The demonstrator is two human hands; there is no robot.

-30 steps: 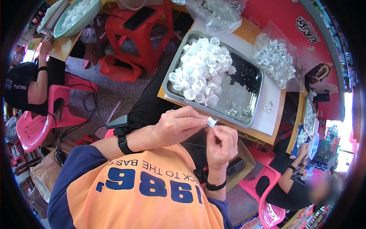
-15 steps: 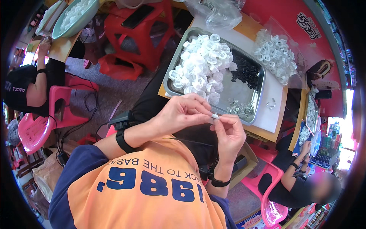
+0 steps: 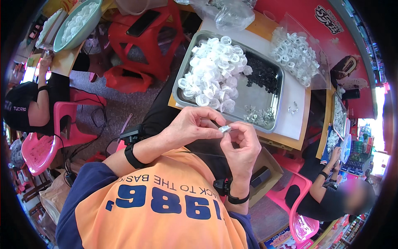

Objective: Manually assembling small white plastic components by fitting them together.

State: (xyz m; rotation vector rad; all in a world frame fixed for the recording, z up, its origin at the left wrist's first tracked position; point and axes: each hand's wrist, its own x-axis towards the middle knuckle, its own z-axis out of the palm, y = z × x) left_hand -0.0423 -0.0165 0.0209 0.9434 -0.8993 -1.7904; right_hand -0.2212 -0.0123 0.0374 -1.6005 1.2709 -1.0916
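- I find left hand (image 3: pixel 191 127) and right hand (image 3: pixel 242 143), fingers pinched together on one small, pale part (image 3: pixel 225 129).
- Part is just outside the rectangular metal tray (image 3: pixel 253 98); white rounded pieces (image 3: pixel 215 68) lie heaped inside.

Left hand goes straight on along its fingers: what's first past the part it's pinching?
Most likely the right hand: its thumb and fingers sit just beyond the small white part at the left hand's fingertips. Exact depth is unclear from this single view.
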